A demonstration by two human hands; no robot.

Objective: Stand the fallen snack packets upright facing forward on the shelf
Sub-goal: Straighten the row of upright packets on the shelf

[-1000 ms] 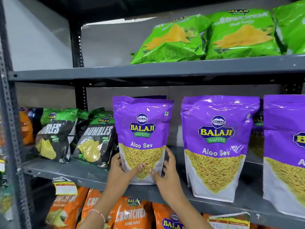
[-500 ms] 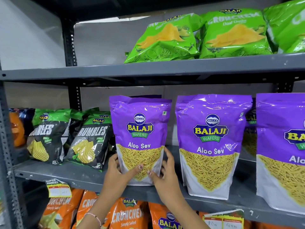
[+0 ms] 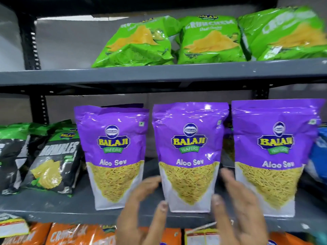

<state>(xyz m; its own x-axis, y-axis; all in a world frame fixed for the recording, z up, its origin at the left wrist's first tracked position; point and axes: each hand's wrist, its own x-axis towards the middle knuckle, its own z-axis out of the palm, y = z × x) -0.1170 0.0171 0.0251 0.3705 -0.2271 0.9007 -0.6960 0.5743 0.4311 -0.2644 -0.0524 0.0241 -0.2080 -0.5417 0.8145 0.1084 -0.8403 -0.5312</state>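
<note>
Half a second ago both hands cupped the base of the leftmost purple Aloo Sev packet (image 3: 113, 156); now they have shifted along to the middle purple packet (image 3: 190, 156), and the view has swung so that three purple packets show whole. The left hand (image 3: 141, 209) is open with fingers spread at the lower left side of the middle packet, the thumb near its bottom corner; the right hand (image 3: 237, 207) is open too, in the gap between that packet and the right purple packet (image 3: 272, 156). Both hands are blurred by motion, so whether either is touching the packet cannot be told. All three purple packets stand upright, fronts forward, along the front edge of the middle shelf (image 3: 53, 209), each showing yellow strands through its clear lower window. Towards the left end of that shelf, black-and-green Rumbles packets (image 3: 53, 161) lean back, the outermost cut off by the frame. On the upper shelf (image 3: 159, 73) three green Crunchem packets (image 3: 208, 39) lean back, with the rightmost cropped. Another purple packet sits partly hidden behind the front row, between the middle and right ones. A blue packet (image 3: 318, 156) at the right edge is too blurred to read. Below, orange packets (image 3: 67, 234) and price labels (image 3: 12, 227) are cut off by the bottom of the frame.
</note>
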